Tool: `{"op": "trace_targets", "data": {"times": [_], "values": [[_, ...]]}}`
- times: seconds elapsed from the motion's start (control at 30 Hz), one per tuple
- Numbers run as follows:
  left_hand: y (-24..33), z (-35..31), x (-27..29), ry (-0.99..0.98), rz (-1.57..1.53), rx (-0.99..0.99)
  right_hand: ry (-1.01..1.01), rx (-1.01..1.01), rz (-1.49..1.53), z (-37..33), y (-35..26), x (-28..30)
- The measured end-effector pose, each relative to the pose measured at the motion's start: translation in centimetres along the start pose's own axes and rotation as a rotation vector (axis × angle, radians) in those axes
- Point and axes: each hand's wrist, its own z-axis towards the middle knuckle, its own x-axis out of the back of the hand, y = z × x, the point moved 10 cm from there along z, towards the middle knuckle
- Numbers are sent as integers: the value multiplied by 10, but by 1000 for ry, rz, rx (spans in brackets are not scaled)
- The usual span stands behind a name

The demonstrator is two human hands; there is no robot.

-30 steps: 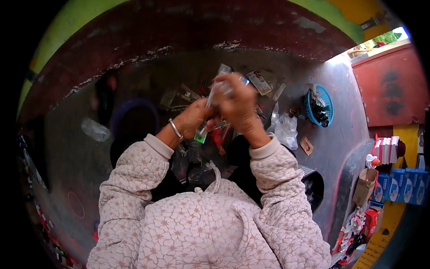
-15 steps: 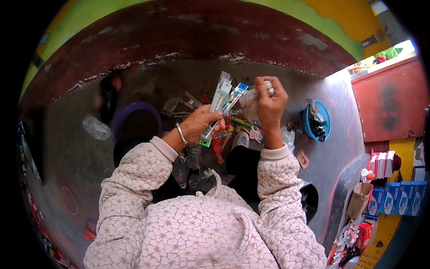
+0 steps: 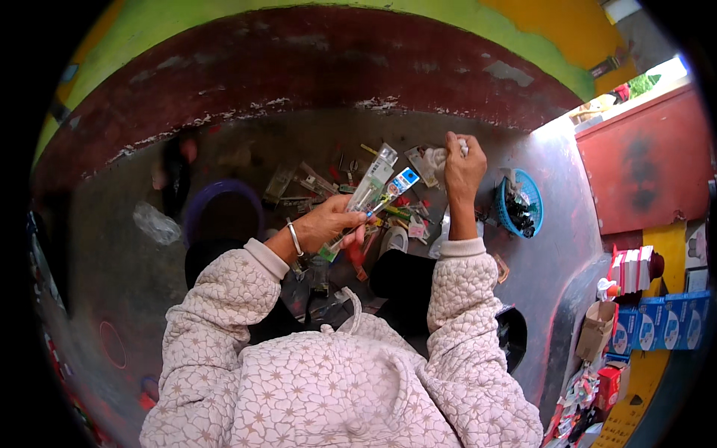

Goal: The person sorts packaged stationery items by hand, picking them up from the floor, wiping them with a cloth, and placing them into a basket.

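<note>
My left hand (image 3: 337,224), with a silver bangle at its wrist, is closed around slim flat packages over the middle of the floor. One is a long clear plastic package (image 3: 373,179); a narrower one with a blue top (image 3: 401,184) fans out to its right. Their contents are too small to name. My right hand (image 3: 466,168) is raised further right, its fingers closed on a crumpled white cloth (image 3: 435,158) that hangs out on the left side. Beneath both hands lies a scattered pile of small packaged items (image 3: 317,181), partly hidden by my left hand.
A purple round basin (image 3: 196,213) and a crumpled clear plastic bag (image 3: 157,222) lie to the left. To the right are a light-blue basket (image 3: 535,187) with dark items and a black container (image 3: 514,340). Blue boxes (image 3: 651,322) and a cardboard box (image 3: 597,331) stand further right.
The view has shifted slightly. My right hand has moved a little away from the packages, taking the white cloth along. The packages in my left hand lean more to the right.
</note>
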Motion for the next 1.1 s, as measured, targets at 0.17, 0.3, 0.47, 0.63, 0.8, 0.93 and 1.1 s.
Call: {"op": "trace_targets", "data": {"times": [0.17,0.3,0.47,0.63,0.8,0.93,1.1], "values": [[-1,5,17,130,-104,-74,-519,-529,317,-38,39,-44],[1,10,26,192,30,-108,-750,-408,20,-79,9,-75],[2,4,13,122,-69,-104,-840,-441,425,-99,-17,-101],[10,1,-1,65,-377,-39,-786,-601,700,-96,-4,-101],[5,13,22,86,-306,-123,-582,-437,420,-64,5,-84],[-16,13,53,313,-155,-40,-284,-131,302,-47,-38,-56],[-14,28,13,384,-30,-190,-610,566,-32,-115,-99,-88]]}}
